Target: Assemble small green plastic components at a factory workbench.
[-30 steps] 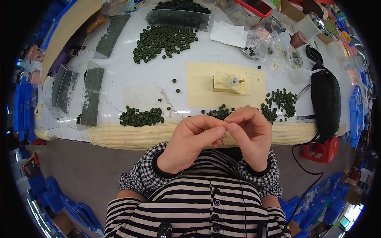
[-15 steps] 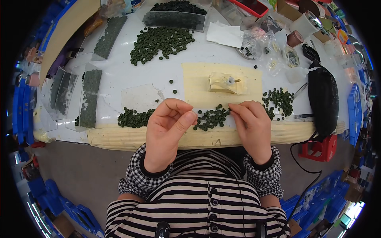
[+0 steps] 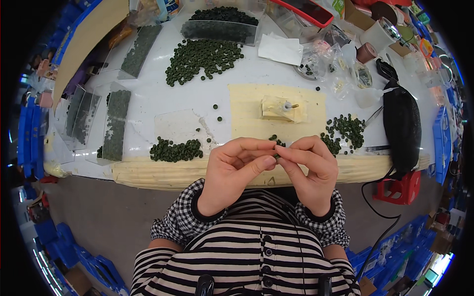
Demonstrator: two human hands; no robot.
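1. head view: the left hand (image 3: 229, 172) and right hand (image 3: 313, 172) are together, fingertips pinching a small green piece (image 3: 276, 156) near the table's cream front edge (image 3: 148, 171).
2. head view: a left pile (image 3: 176, 150) and right pile (image 3: 345, 132) of green discs flank them.

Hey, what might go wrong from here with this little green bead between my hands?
Two risks, I'd say. The bead is tiny and sits where your left hand and right hand meet, so it may slip. The loose pile lies right by the padded edge; a bump might spill some.
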